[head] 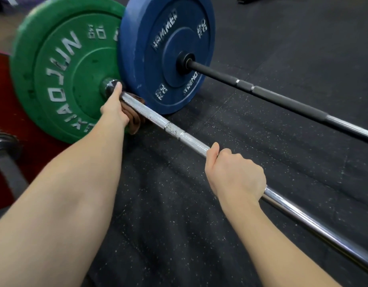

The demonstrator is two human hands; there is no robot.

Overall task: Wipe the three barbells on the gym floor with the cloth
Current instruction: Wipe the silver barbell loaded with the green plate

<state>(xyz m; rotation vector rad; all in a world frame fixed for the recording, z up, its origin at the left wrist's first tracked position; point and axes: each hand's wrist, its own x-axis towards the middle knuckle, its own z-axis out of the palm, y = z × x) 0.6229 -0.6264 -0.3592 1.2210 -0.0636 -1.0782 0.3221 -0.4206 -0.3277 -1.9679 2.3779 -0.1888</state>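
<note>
- The left hand grips the brown cloth against the silver barbell, just beside the green plate.
- The right hand clasps the same bar farther along.
- The black barbell lies near, with a strip of floor between.

left arm: stretched far out, left hand grips cloth | right hand: wraps round bar, thumb on top

Left hand holds the cloth under the near bar, thumb up by the near plate, and the right hand grips that bar further right. Behind both sets of fingers lies the far bar, far plate overlapping the near one; a third bar sits to their left.
</note>
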